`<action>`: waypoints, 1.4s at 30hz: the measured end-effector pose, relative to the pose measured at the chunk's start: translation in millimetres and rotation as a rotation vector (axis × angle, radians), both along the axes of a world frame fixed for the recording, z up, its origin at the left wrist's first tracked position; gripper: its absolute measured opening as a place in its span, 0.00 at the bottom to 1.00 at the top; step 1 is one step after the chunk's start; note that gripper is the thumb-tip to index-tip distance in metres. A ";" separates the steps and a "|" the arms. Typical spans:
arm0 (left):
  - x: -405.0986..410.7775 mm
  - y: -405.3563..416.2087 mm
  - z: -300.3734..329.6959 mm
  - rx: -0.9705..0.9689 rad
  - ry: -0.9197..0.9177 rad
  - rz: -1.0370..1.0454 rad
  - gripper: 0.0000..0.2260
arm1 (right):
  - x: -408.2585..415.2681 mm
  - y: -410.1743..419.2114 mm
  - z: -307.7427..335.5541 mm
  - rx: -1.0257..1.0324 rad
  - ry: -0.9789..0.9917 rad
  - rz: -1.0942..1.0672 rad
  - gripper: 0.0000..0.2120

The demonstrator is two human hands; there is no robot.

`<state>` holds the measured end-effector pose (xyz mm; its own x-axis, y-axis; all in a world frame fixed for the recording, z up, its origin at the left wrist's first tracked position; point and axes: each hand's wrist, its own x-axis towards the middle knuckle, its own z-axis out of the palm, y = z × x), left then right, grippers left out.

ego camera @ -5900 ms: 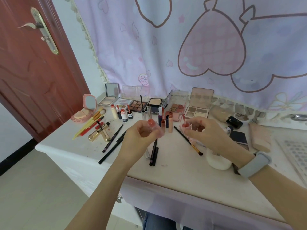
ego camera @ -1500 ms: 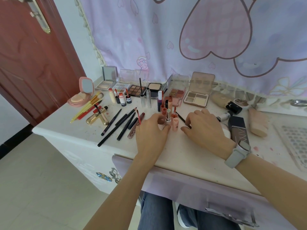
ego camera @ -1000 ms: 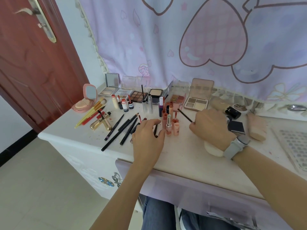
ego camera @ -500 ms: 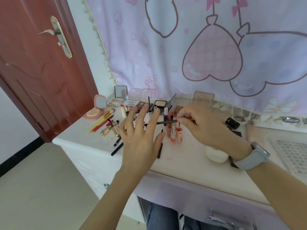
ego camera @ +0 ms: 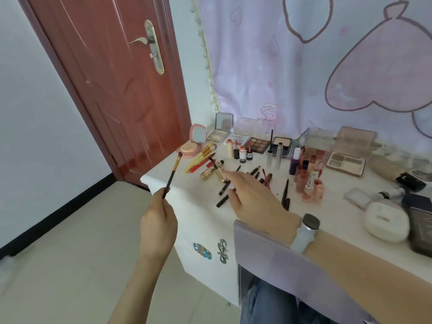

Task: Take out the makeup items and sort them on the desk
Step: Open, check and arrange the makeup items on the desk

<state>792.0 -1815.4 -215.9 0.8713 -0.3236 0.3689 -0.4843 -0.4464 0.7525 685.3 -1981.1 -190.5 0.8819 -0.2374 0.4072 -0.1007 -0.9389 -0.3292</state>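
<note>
Most of the sorting looks done: palettes [ego camera: 258,144] stand open in a row along the back of the desk [ego camera: 327,220], small bottles [ego camera: 242,153] sit in front of them, a cluster of lipsticks [ego camera: 308,181] stands upright toward the middle, and yellow and red brushes [ego camera: 199,160] lie together by a pink compact [ego camera: 192,146]. The left hand [ego camera: 157,226] pinches a dark-handled brush [ego camera: 172,174] by its lower end, bristles up, off the desk's left corner and near that brush group, where it probably belongs. The right hand [ego camera: 253,198] hovers over the black pencils [ego camera: 224,188], fingers loosely extended and apparently holding nothing. The pencils lie somewhat scattered, and a few larger items at the far right look unsorted.
</note>
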 end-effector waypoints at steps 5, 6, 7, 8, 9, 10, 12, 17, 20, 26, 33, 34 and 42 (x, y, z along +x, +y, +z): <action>56.8 -2.4 1.7 -0.017 0.118 0.045 0.10 | 57.6 24.5 -13.2 -0.253 0.359 0.129 0.24; 67.7 -6.2 1.8 -0.017 0.129 0.044 0.08 | 67.4 28.9 -15.0 -0.270 0.416 0.124 0.26; 78.0 -11.0 1.7 -0.008 0.127 0.037 0.07 | 75.7 33.5 -17.1 -0.268 0.454 0.111 0.28; 87.5 -16.0 1.1 0.005 0.120 0.027 0.05 | 82.9 37.0 -19.4 -0.256 0.476 0.092 0.29; 95.8 -20.9 0.1 0.021 0.116 0.020 0.04 | 88.7 39.3 -21.9 -0.244 0.489 0.074 0.30; 102.8 -25.8 -1.0 0.035 0.112 0.018 0.04 | 92.8 40.1 -24.2 -0.241 0.502 0.060 0.31; 114.4 -36.0 -3.4 0.055 0.088 0.028 0.04 | 97.2 37.1 -27.1 -0.266 0.527 0.062 0.34; 131.0 -66.0 -7.4 0.091 0.000 0.069 0.07 | 99.2 23.3 -31.4 -0.318 0.549 0.134 0.36; 136.2 -83.7 -11.3 0.121 0.008 0.083 0.09 | 100.3 20.9 -33.4 -0.296 0.558 0.146 0.37; 143.1 -102.2 -19.9 0.163 0.018 0.125 0.11 | 99.9 19.7 -31.3 -0.287 0.560 0.165 0.36; 147.1 -108.5 -23.9 0.294 -0.018 0.119 0.12 | 100.0 16.7 -31.8 -0.290 0.583 0.185 0.36; 147.4 -107.7 -23.8 0.290 -0.016 0.109 0.12 | 100.0 15.8 -32.3 -0.289 0.580 0.187 0.37; 148.3 -84.0 -15.7 0.210 0.071 -0.071 0.11 | 99.7 14.2 -36.1 -0.291 0.576 0.180 0.36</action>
